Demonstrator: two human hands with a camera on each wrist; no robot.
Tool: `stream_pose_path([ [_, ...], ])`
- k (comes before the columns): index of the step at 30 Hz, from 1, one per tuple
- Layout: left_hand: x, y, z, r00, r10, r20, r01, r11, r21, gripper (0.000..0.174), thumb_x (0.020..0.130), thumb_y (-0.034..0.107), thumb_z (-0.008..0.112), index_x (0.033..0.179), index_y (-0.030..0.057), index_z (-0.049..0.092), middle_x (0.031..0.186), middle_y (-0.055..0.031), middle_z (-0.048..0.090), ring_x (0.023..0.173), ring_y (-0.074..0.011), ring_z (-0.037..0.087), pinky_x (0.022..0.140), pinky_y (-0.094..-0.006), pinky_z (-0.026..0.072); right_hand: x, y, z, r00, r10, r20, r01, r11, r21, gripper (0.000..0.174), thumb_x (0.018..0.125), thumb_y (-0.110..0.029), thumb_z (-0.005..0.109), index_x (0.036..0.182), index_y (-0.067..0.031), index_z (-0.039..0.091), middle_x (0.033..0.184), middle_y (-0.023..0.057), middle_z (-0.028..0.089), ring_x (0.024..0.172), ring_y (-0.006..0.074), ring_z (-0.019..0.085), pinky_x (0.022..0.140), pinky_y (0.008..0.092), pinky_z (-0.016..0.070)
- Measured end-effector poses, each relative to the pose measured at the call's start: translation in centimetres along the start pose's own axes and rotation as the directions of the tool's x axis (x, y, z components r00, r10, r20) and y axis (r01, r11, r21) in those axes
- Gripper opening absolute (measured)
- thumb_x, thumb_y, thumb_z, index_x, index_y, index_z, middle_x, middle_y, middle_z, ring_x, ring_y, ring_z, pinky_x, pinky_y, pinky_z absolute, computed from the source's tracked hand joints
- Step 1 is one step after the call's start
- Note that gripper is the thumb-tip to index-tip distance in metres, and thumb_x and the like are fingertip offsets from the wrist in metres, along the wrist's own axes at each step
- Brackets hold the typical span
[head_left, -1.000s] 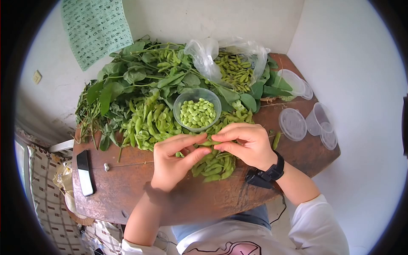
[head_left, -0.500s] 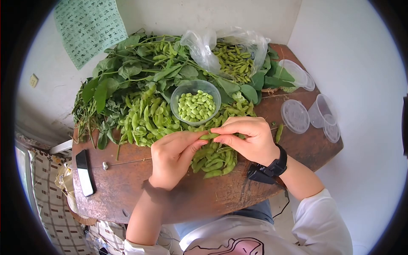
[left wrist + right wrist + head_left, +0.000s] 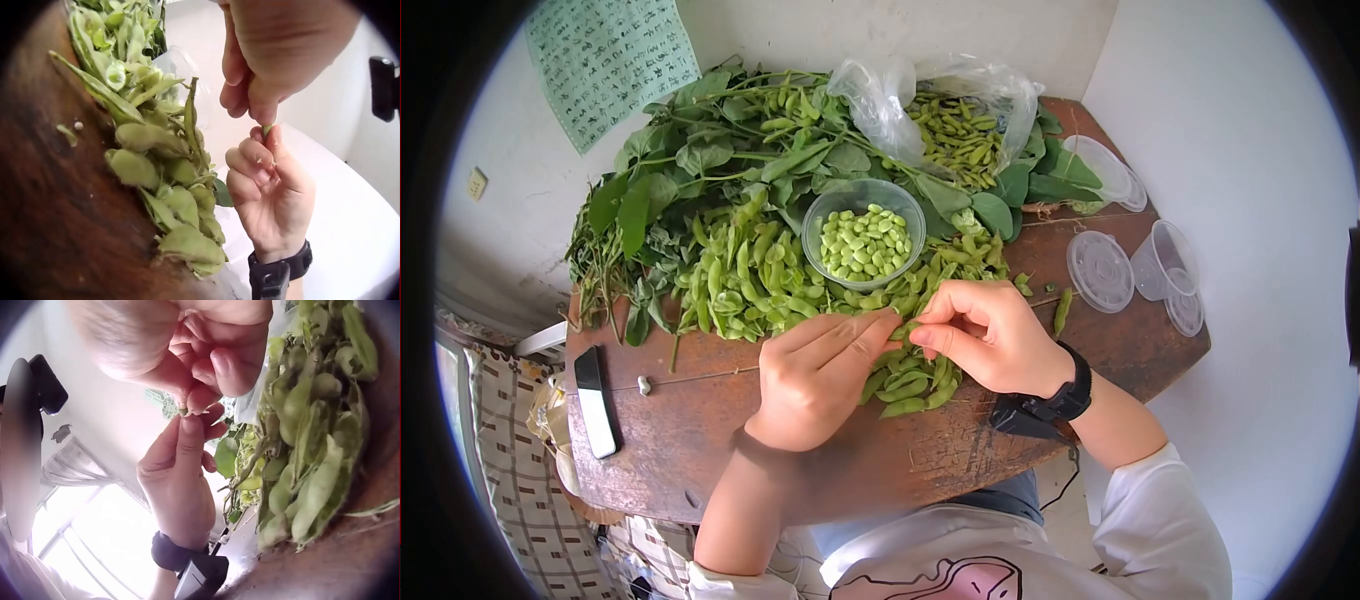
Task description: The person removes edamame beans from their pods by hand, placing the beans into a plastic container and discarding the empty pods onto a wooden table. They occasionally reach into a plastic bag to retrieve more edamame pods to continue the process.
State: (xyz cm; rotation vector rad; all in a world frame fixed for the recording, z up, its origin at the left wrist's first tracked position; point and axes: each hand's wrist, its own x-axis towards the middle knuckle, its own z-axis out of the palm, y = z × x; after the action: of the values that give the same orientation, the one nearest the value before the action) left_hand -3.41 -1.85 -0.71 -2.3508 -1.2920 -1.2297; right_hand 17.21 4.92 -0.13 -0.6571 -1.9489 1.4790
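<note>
Fingertips of my left hand and right hand meet over the front of a heap of edamame pods. Both hands pinch one small green pod, mostly covered by the fingers. In the right wrist view a bit of that pod shows between the thumbs. Just beyond the hands stands a clear plastic bowl with shelled green beans in it. More pods lie piled to the bowl's left.
Leafy bean stalks cover the back of the wooden table. A clear bag of pods sits behind the bowl. Plastic lids and a clear cup stand at right; a phone lies at left.
The left hand has rolled so its back faces up, and the pod, plainly visible between the fingertips before, is now largely hidden. The right hand has shifted slightly right.
</note>
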Motion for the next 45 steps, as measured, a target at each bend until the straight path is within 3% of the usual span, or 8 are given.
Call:
stream_pose_path([
  [5,-0.3,-0.1,0.3,0.996,-0.086,0.02,0.088,0.993,-0.074,0.03,0.07,-0.001,0.077,0.099,0.0024,0.072,0.083,-0.0102,0.072,0.07,-0.0261,0.069,0.061,-0.0325,0.0536,0.2,0.3,-0.3,0.994,-0.106,-0.011,0.103,0.982,-0.156,0.01,0.088,0.0,0.071,0.086,0.0031,0.062,0.082,0.0092,0.068,0.069,0.0116,0.064,0.061,0.0249,0.0492],
  [13,-0.4,0.0,0.3,0.984,-0.129,0.122,0.146,0.979,-0.144,0.019,0.071,0.002,0.079,0.089,0.0012,0.073,0.075,-0.0112,0.069,0.065,-0.0271,0.067,0.057,-0.0338,0.0515,0.9,0.9,-1.3,0.913,-0.374,0.162,0.407,0.829,-0.384,0.013,0.085,-0.006,0.072,0.086,0.0005,0.061,0.083,0.012,0.065,0.08,0.0317,0.062,0.071,0.0381,0.0509],
  [31,-0.6,0.0,0.1,0.959,-0.148,0.24,0.187,0.972,-0.146,0.019,0.074,0.001,0.075,0.093,-0.0005,0.072,0.069,-0.0124,0.064,0.06,-0.0288,0.061,0.053,-0.0364,0.0493,0.1,0.4,-1.1,0.768,-0.471,0.434,0.593,0.264,-0.761,0.011,0.079,-0.003,0.073,0.085,0.0003,0.064,0.086,0.0055,0.062,0.076,0.019,0.06,0.059,0.0299,0.0523],
  [35,-0.6,0.2,0.0,0.916,-0.286,0.281,0.343,0.922,-0.18,0.019,0.079,0.004,0.076,0.098,0.0006,0.073,0.07,-0.0117,0.066,0.062,-0.023,0.064,0.055,-0.0328,0.0497,0.3,0.2,-1.3,0.754,-0.53,0.389,0.595,0.299,-0.746,0.012,0.077,-0.001,0.074,0.086,0.001,0.066,0.086,0.0055,0.062,0.075,0.0189,0.06,0.056,0.0295,0.0518],
  [37,-0.2,0.8,0.0,0.753,-0.552,0.357,0.658,0.627,-0.417,0.023,0.085,0.005,0.076,0.106,-0.0014,0.072,0.076,-0.0079,0.07,0.068,-0.0149,0.066,0.061,-0.0272,0.052,0.5,0.0,-1.4,0.7,-0.656,0.282,0.592,0.312,-0.743,0.015,0.076,0.0,0.076,0.088,0.0017,0.067,0.089,0.0066,0.063,0.073,0.0198,0.061,0.056,0.0304,0.0519],
  [38,0.0,0.9,-0.1,0.757,-0.549,0.355,0.654,0.632,-0.416,0.023,0.085,0.005,0.076,0.106,-0.0014,0.072,0.076,-0.0079,0.07,0.068,-0.0149,0.066,0.061,-0.0272,0.052,0.6,-0.2,-1.3,0.696,-0.66,0.281,0.592,0.308,-0.744,0.015,0.076,0.0,0.076,0.088,0.0017,0.067,0.089,0.0066,0.063,0.073,0.0198,0.061,0.056,0.0304,0.0519],
  [40,0.2,1.2,-0.2,0.601,-0.627,0.495,0.739,0.2,-0.643,0.028,0.086,0.003,0.075,0.113,-0.0036,0.069,0.091,-0.0057,0.073,0.08,-0.0103,0.066,0.069,-0.0236,0.0541,0.5,-0.5,-1.2,0.673,-0.687,0.274,0.6,0.29,-0.745,0.016,0.074,0.0,0.078,0.087,0.0014,0.068,0.091,0.0075,0.064,0.072,0.0207,0.062,0.056,0.0303,0.052],
  [45,0.0,1.4,0.1,0.662,-0.624,0.415,0.668,0.24,-0.705,0.029,0.086,-0.002,0.072,0.114,-0.0053,0.067,0.104,-0.0086,0.071,0.088,-0.0114,0.066,0.076,-0.0241,0.056,0.9,-0.1,-0.7,0.67,-0.721,0.177,0.586,0.368,-0.722,0.024,0.074,-0.001,0.081,0.093,0.0008,0.067,0.089,0.0081,0.065,0.074,0.0224,0.063,0.059,0.0316,0.0528],
])
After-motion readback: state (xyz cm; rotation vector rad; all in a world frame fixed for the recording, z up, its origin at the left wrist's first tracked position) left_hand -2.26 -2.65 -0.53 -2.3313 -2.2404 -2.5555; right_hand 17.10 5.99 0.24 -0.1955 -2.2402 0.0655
